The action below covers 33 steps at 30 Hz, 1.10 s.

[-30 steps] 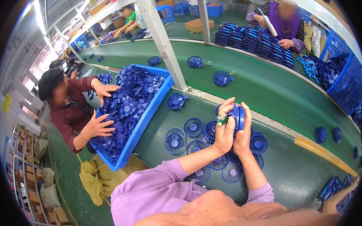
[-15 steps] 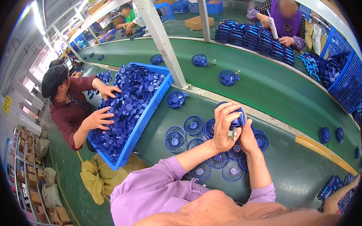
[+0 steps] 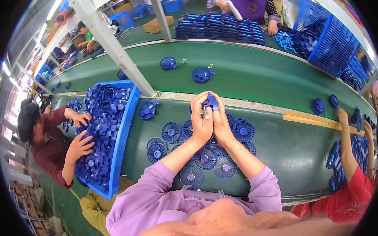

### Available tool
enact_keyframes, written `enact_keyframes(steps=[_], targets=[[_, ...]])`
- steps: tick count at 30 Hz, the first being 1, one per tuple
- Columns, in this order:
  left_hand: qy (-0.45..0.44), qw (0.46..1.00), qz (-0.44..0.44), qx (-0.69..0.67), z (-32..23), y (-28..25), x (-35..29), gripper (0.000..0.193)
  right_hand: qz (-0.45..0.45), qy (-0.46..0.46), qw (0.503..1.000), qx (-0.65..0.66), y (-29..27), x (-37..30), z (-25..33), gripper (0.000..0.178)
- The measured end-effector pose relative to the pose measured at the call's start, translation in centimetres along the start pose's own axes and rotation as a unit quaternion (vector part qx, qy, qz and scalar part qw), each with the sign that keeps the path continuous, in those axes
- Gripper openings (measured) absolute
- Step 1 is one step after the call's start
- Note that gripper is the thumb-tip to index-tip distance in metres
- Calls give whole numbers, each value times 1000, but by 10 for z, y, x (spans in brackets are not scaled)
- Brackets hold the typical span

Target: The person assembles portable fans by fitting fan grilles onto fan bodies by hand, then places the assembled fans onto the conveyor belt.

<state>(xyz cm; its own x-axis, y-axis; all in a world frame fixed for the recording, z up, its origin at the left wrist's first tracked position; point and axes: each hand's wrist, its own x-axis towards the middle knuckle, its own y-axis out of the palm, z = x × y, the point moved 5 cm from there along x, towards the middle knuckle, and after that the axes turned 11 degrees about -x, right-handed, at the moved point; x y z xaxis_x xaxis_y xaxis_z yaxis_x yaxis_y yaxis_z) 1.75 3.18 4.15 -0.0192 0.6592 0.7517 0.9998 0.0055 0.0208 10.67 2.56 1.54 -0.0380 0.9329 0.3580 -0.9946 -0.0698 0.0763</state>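
Hands meet above the green table: the left hand (image 3: 201, 120) and the right hand (image 3: 222, 123) are pressed side by side, fingers curled, both clasping a small blue fan part (image 3: 210, 103) held upright between the fingertips, with a pale bit showing just under it at the left thumb. Directly below the hands and around the wrists lies a cluster of round blue fan grilles (image 3: 204, 156), flat on the green surface (image 3: 287, 150), some overlapping, reaching back toward the lilac sleeves (image 3: 153, 191). To the left of the hands one more grille sits alone beside a white slanted post (image 3: 112, 44), and further left stands a blue crate (image 3: 124, 132) heaped with blue fan blades, where another person in a dark red top has both hands in the pile. Beyond the hands a pale strip divides the near surface from a second green belt (image 3: 257, 74), which carries two blue fan pieces well apart from the hands. Past that belt, stacks of dark blue parts (image 3: 221, 27) lie before a person in purple, with blue baskets (image 3: 333, 44) to the far right. To the right of the hands a person in red reaches an arm onto the surface near a yellow strip (image 3: 318, 120).
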Motion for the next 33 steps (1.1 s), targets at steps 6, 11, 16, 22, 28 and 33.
enact_keyframes(steps=[6,11,16,22,28,33], targets=[[-42,987,145,54,41,33,30,41,-58,31,992,-105,-63,30,-19,54],[-14,964,172,200,127,28,58,52,-250,28,822,-511,-169,32,-33,77],[-78,926,123,349,196,16,98,58,-188,-63,732,-652,-146,25,9,60],[-185,898,182,356,245,6,98,44,237,-17,823,-515,-64,4,-9,81],[-189,895,180,362,233,-9,90,20,265,24,758,-596,-53,-2,-18,76],[-438,898,26,-32,195,-34,71,24,240,1,868,-435,-74,19,-10,70]])
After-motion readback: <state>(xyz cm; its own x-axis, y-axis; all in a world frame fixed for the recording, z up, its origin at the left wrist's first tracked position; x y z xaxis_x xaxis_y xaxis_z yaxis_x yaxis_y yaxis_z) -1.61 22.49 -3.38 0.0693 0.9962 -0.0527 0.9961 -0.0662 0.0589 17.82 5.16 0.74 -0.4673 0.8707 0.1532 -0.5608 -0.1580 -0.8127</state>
